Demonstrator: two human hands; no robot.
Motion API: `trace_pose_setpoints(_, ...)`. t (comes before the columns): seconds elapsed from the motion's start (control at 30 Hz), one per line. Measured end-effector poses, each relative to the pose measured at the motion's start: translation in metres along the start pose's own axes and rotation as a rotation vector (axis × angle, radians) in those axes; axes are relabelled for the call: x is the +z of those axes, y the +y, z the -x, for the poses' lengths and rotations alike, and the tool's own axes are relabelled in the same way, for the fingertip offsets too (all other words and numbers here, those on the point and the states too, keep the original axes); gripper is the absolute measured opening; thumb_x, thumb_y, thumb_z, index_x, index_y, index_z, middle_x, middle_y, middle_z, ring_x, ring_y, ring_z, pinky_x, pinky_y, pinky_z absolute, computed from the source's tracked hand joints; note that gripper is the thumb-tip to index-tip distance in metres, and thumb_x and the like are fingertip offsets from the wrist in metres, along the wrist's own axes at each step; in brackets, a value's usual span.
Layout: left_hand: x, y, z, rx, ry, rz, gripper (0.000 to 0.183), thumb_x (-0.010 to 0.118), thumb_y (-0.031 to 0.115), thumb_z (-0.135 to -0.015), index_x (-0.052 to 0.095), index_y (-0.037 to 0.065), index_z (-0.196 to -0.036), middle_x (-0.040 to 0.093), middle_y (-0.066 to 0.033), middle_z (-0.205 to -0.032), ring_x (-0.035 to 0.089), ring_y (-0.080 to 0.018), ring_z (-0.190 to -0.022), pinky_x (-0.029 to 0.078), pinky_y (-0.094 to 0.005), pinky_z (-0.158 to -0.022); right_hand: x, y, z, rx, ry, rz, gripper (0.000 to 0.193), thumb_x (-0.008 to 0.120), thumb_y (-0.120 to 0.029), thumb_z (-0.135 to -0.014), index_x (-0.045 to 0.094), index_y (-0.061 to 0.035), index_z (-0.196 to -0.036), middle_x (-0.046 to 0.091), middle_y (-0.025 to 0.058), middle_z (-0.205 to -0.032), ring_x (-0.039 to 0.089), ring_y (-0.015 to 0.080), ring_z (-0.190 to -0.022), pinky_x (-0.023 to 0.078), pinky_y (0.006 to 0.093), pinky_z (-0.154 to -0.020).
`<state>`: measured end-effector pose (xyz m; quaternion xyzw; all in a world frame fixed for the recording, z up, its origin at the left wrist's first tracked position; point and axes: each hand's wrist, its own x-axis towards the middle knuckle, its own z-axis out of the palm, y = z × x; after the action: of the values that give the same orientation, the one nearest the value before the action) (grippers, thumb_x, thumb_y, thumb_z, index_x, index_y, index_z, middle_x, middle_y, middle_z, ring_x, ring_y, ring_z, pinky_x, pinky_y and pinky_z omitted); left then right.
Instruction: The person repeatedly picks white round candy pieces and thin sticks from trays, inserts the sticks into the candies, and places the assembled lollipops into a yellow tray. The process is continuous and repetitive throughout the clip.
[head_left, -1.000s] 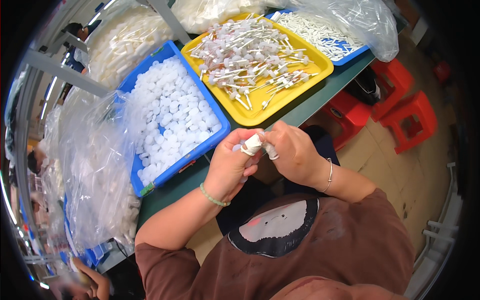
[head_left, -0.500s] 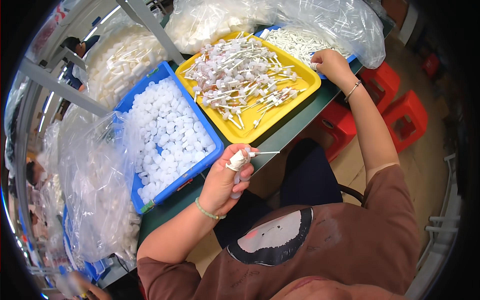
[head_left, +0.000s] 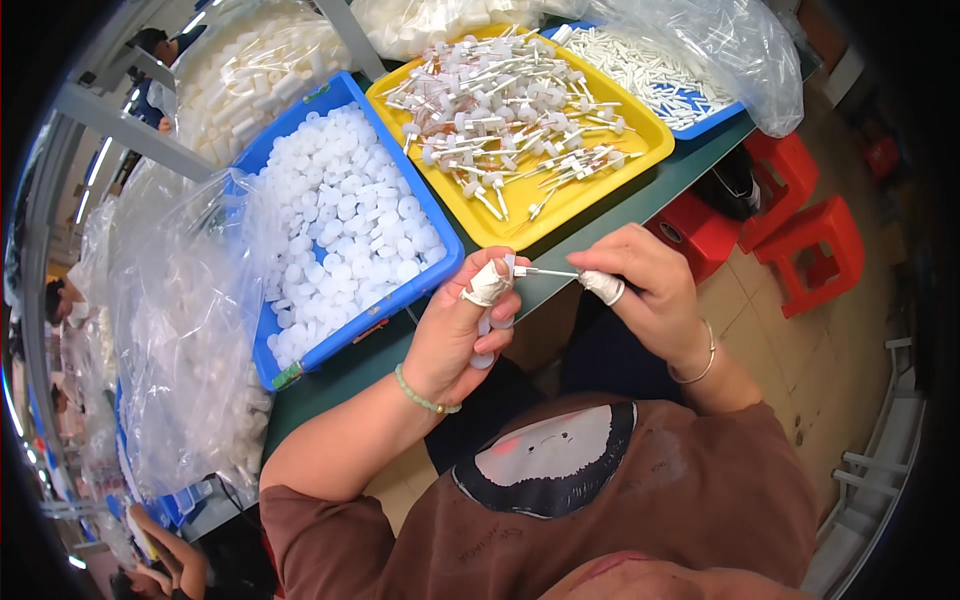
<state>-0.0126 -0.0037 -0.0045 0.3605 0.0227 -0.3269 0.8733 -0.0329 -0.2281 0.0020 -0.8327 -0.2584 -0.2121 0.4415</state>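
My left hand (head_left: 450, 330) is closed around a few translucent white round caps (head_left: 484, 358), with one cap upright between thumb and forefinger. From that cap a thin white stick-like piece (head_left: 546, 272) points to the right. My right hand (head_left: 655, 300) pinches the piece's far end, where a small tube, if any, is hidden by the fingers. Both thumbs are wrapped in white tape. Just beyond my left hand, a blue tray (head_left: 448, 262) holds loose white caps. Past both hands, a yellow tray (head_left: 500, 228) carries a heap of caps joined to white sticks.
Farther right is a blue tray (head_left: 712, 127) of short white tubes, partly under a clear plastic bag (head_left: 755, 70). Bags of white parts (head_left: 185, 370) crowd the left. Red stools (head_left: 825, 250) stand on the floor at right. A grey metal post (head_left: 130, 125) rises at left.
My right hand has come from the far blue tray of tubes to the stick in my left hand and now pinches its end. The view has shifted slightly.
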Motion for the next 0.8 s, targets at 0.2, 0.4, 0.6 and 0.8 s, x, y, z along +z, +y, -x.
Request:
trace_pose_setpoints(0.2, 0.000, 0.000, 0.002, 0.014, 0.010, 0.007, 0.030, 0.059, 0.029, -0.093, 0.051, 0.008, -0.114, 0.053, -0.0017, -0.106, 0.041, -0.0044, -0.070, 0.033, -0.0128, -0.041, 0.012, -0.009, 0.007, 0.051, 0.036, -0.089, 0.024, 0.065, 0.003, -0.079, 0.068, -0.0034, -0.102, 0.062, 0.0090, -0.088, 0.061, 0.0197, -0.074, 0.048, 0.0277, -0.064)
trace_pose_setpoints(0.4, -0.001, -0.001, 0.001, 0.022, 0.003, 0.018, 0.030, 0.060, 0.027, -0.093, 0.051, 0.008, -0.114, 0.053, -0.0018, -0.106, 0.042, -0.0046, -0.070, 0.034, -0.0130, -0.042, 0.012, -0.008, 0.010, 0.090, 0.035, -0.097, 0.024, 0.064, 0.002, -0.080, 0.068, -0.0030, -0.102, 0.062, 0.0090, -0.088, 0.060, 0.0180, -0.072, 0.047, 0.0269, -0.062)
trace_pose_setpoints(0.6, 0.001, -0.002, 0.002, 0.036, 0.018, 0.005, 0.028, 0.060, 0.026, -0.093, 0.052, 0.008, -0.114, 0.054, -0.0015, -0.105, 0.042, -0.0043, -0.070, 0.033, -0.0128, -0.042, 0.013, -0.009, 0.012, 0.094, 0.035, -0.120, 0.022, 0.064, 0.001, -0.080, 0.068, -0.0022, -0.101, 0.062, 0.0091, -0.087, 0.060, 0.0180, -0.072, 0.047, 0.0273, -0.062)
trace_pose_setpoints(0.8, 0.003, -0.004, 0.002, 0.056, 0.054, -0.071, 0.024, 0.061, 0.027, -0.093, 0.056, 0.009, -0.107, 0.055, 0.0003, -0.100, 0.042, -0.0040, -0.068, 0.032, -0.0128, -0.042, 0.017, -0.010, 0.004, -0.175, 0.100, 0.168, 0.031, 0.068, 0.000, -0.075, 0.065, -0.0031, -0.105, 0.061, 0.0093, -0.087, 0.059, 0.0237, -0.075, 0.048, 0.0302, -0.064)
